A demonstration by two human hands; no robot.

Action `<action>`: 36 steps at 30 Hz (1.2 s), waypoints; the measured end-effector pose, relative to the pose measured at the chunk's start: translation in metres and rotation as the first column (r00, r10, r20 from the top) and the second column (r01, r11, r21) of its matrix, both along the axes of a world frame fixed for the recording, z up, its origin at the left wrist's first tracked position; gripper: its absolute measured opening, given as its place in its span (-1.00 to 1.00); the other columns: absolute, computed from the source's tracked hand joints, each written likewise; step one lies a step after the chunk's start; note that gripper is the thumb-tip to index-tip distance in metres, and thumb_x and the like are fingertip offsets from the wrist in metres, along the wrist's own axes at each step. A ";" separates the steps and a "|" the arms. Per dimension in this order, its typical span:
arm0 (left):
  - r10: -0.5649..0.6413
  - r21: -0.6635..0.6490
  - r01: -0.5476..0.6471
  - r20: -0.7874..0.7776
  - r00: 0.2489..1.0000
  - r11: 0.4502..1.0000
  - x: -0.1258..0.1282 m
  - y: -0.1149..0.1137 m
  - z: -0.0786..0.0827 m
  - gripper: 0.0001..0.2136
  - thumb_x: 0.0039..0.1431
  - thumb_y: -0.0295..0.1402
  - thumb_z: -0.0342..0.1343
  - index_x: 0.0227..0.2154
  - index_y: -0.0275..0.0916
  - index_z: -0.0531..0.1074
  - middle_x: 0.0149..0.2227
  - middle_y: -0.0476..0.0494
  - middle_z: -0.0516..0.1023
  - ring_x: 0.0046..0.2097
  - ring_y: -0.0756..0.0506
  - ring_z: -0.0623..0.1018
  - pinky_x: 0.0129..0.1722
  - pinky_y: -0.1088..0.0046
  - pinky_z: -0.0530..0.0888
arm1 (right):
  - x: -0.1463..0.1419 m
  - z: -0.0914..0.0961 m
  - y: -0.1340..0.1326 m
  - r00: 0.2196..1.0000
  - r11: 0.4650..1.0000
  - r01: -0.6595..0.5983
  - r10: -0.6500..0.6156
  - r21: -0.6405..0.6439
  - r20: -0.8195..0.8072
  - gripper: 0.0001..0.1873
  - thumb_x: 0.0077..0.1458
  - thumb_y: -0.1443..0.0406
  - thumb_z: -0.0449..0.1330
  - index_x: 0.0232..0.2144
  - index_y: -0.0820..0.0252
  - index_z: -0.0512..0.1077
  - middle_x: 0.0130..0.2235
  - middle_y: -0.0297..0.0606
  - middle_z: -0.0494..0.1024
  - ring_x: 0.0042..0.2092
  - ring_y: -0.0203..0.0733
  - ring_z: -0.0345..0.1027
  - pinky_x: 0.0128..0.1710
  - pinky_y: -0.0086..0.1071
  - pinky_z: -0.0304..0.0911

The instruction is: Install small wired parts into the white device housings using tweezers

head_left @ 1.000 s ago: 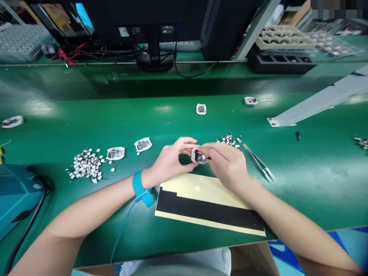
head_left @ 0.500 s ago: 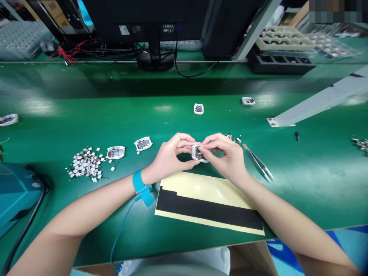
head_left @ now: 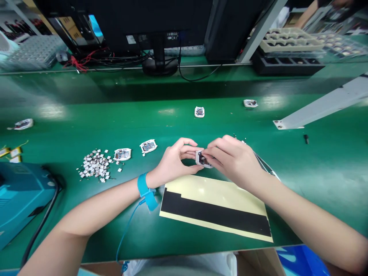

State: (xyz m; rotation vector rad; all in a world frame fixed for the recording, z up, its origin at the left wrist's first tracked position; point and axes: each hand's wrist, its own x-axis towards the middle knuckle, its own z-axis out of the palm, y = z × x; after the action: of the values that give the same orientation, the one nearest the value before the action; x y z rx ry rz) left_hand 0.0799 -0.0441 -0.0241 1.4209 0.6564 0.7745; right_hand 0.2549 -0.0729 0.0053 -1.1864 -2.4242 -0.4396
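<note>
My left hand (head_left: 175, 159) is closed on a small white watch-like case (head_left: 204, 161), gripping it by its left side between thumb and fingers. Dark parts show inside the case. My right hand (head_left: 234, 159) reaches over its right side, fingertips pinched together at the upper inner edge; whatever they hold is hidden. A blue wrist strap (head_left: 145, 188) with a cord circles my left wrist. Below both hands lies a yellow sheet (head_left: 212, 188) with a black strip. Tweezers (head_left: 266, 166) lie partly hidden behind my right hand.
Left of my hands are two open white cases with circuit boards (head_left: 122, 154) and a pile of small square parts (head_left: 94, 165). Another case (head_left: 199, 112) lies farther back. A teal machine (head_left: 25, 199) stands left, a metal bracket (head_left: 316, 105) right, and a monitor (head_left: 161, 57) behind.
The view has shifted, so most things appear farther right and slightly lower. My right hand has turned over the case, its fingers now bunched at the top edge, covering more of the tweezers.
</note>
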 end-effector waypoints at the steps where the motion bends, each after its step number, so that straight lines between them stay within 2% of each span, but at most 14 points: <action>1: 0.003 0.008 -0.003 -0.002 1.000 1.000 -0.001 0.000 0.001 -0.59 -0.19 -0.53 0.23 -0.28 -0.25 0.16 -0.20 -0.20 0.49 -0.21 -0.06 0.52 -0.15 0.37 0.47 | -0.001 0.001 0.001 0.999 1.000 -0.020 0.020 -0.007 0.041 -0.80 0.10 0.35 0.03 -0.53 0.24 0.36 -0.50 -0.27 0.41 -0.47 -0.29 0.08 -0.55 -0.40 0.02; 9: 0.052 0.082 -0.048 -0.046 0.998 0.995 -0.019 -0.003 0.000 -0.62 -0.19 -0.56 0.20 -0.30 -0.24 0.18 -0.34 -0.03 0.46 -0.28 0.02 0.52 -0.19 0.47 0.48 | -0.025 0.016 0.023 0.916 0.962 -0.261 0.271 -0.075 0.295 -0.73 0.08 0.42 -0.04 -0.61 0.23 0.31 -0.56 -0.27 0.28 -0.48 -0.25 0.07 -0.52 -0.36 0.03; 13: 0.154 0.061 -0.147 -0.133 0.979 0.987 -0.048 0.012 0.007 -0.61 -0.16 -0.46 0.22 -0.26 -0.24 0.18 -0.24 -0.12 0.47 -0.22 -0.03 0.52 -0.15 0.39 0.48 | -0.016 0.018 0.069 0.886 0.881 -0.389 0.438 -0.268 0.153 -0.72 0.07 0.51 -0.06 -0.27 0.20 0.39 -0.24 -0.27 0.46 -0.26 -0.28 0.22 -0.32 -0.41 0.14; 15: 0.322 0.099 -0.308 -0.205 0.924 0.946 -0.073 0.029 0.010 -0.61 -0.15 -0.37 0.22 -0.25 -0.25 0.21 -0.17 -0.19 0.46 -0.14 -0.09 0.50 -0.08 0.30 0.46 | 0.001 0.010 0.104 0.951 0.917 -0.273 0.303 -0.291 0.062 -0.47 -0.03 0.60 -0.04 -0.01 0.15 0.24 0.00 -0.30 0.38 -0.14 -0.27 0.21 -0.21 -0.37 0.13; 17: 0.484 0.190 -0.446 -0.299 0.822 0.875 -0.103 0.049 0.009 -0.58 -0.16 -0.32 0.23 -0.22 -0.25 0.21 -0.13 -0.23 0.45 -0.10 -0.12 0.48 -0.03 0.25 0.42 | 0.020 -0.002 0.138 0.982 0.935 -0.104 0.151 -0.338 0.116 -0.31 -0.18 0.67 -0.01 0.03 0.12 0.21 0.07 -0.32 0.31 -0.19 -0.24 0.21 -0.24 -0.34 0.11; 19: 0.590 0.330 -0.489 -0.450 0.670 0.807 -0.132 0.065 0.005 -0.57 -0.10 -0.28 0.17 -0.15 -0.25 0.19 -0.09 -0.24 0.43 -0.05 -0.13 0.46 0.00 0.24 0.39 | 0.034 -0.016 0.164 0.983 0.926 -0.060 0.120 -0.373 0.141 -0.33 -0.25 0.68 0.05 -0.06 0.13 0.32 0.01 -0.30 0.38 -0.25 -0.21 0.22 -0.32 -0.35 0.10; 23: 0.580 0.390 -0.431 -0.581 0.570 0.814 -0.154 0.078 0.002 -0.55 -0.13 -0.28 0.19 -0.14 -0.27 0.25 -0.12 -0.27 0.46 -0.01 -0.28 0.41 -0.01 0.02 0.33 | 0.044 -0.033 0.190 0.988 0.902 -0.044 0.104 -0.430 0.115 -0.53 -0.23 0.57 0.20 -0.22 0.12 0.44 -0.15 -0.29 0.51 -0.27 -0.22 0.23 -0.34 -0.39 0.07; 25: 0.621 0.537 -0.324 -0.586 0.520 0.779 -0.139 0.075 0.007 -0.62 -0.08 -0.28 0.16 -0.15 -0.24 0.30 -0.09 -0.25 0.44 0.02 -0.33 0.36 0.01 -0.05 0.27 | 0.045 -0.033 0.194 0.994 0.890 -0.032 0.077 -0.456 0.080 -0.59 -0.26 0.50 0.28 -0.27 0.13 0.46 -0.21 -0.27 0.53 -0.28 -0.23 0.24 -0.34 -0.40 0.06; 27: 0.668 0.755 -0.070 -0.528 0.524 0.652 -0.103 0.068 0.013 -0.76 0.09 -0.32 -0.01 -0.17 -0.23 0.36 -0.09 -0.22 0.44 0.01 -0.28 0.38 -0.01 0.03 0.31 | 0.046 -0.031 0.195 0.999 0.873 -0.018 0.040 -0.488 0.036 -0.65 -0.30 0.41 0.33 -0.32 0.17 0.48 -0.29 -0.25 0.54 -0.31 -0.23 0.24 -0.36 -0.42 0.05; 29: 0.517 0.755 0.135 -0.556 0.651 0.641 -0.054 0.063 0.015 -0.84 0.13 -0.39 -0.05 -0.29 -0.16 0.42 -0.22 -0.05 0.51 -0.11 -0.11 0.47 -0.05 0.31 0.40 | 0.048 -0.026 0.193 0.999 0.859 -0.001 -0.017 -0.512 -0.031 -0.68 -0.27 0.28 0.32 -0.34 0.22 0.48 -0.34 -0.24 0.53 -0.35 -0.26 0.24 -0.41 -0.44 0.05; 30: 0.348 0.750 0.339 -0.592 0.727 0.567 -0.027 0.061 0.014 -0.78 0.16 -0.46 -0.12 -0.24 -0.19 0.41 -0.19 -0.06 0.50 -0.11 -0.07 0.46 -0.06 0.38 0.40 | 0.049 -0.023 0.189 0.996 0.855 0.008 -0.053 -0.518 -0.073 -0.67 -0.23 0.22 0.30 -0.33 0.25 0.47 -0.35 -0.24 0.52 -0.38 -0.28 0.24 -0.43 -0.45 0.05; 31: 0.222 0.755 0.478 -0.612 0.759 0.449 -0.001 0.060 0.010 -0.74 0.16 -0.54 -0.17 -0.20 -0.24 0.39 -0.16 -0.10 0.48 -0.09 -0.05 0.44 -0.05 0.41 0.38 | 0.051 -0.020 0.184 0.989 0.855 0.018 -0.093 -0.519 -0.118 -0.65 -0.19 0.17 0.26 -0.32 0.27 0.45 -0.35 -0.25 0.51 -0.41 -0.31 0.22 -0.46 -0.46 0.04; 33: 0.120 0.736 0.568 -0.643 0.756 0.368 0.046 0.062 0.000 -0.71 0.14 -0.60 -0.15 -0.18 -0.24 0.39 -0.14 -0.08 0.46 -0.07 -0.02 0.42 -0.04 0.49 0.36 | 0.057 -0.012 0.169 0.963 0.860 0.046 -0.174 -0.509 -0.206 -0.60 -0.14 0.11 0.21 -0.28 0.29 0.42 -0.35 -0.26 0.49 -0.45 -0.35 0.18 -0.49 -0.48 0.02; 36: 0.079 0.714 0.624 -0.676 0.733 0.316 0.090 0.068 -0.015 -0.76 0.13 -0.57 -0.09 -0.20 -0.27 0.40 -0.22 -0.17 0.46 -0.13 -0.08 0.44 -0.12 0.41 0.39 | 0.070 0.001 0.135 0.917 0.866 0.101 -0.272 -0.490 -0.291 -0.57 -0.15 0.09 0.21 -0.28 0.30 0.40 -0.36 -0.28 0.46 -0.48 -0.37 0.10 -0.52 -0.49 -0.01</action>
State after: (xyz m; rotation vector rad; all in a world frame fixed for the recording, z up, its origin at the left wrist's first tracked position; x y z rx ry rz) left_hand 0.1695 0.0234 -0.0393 2.8982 0.3417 0.2925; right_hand 0.3250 0.0622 0.0065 -1.5553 -2.1583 0.3144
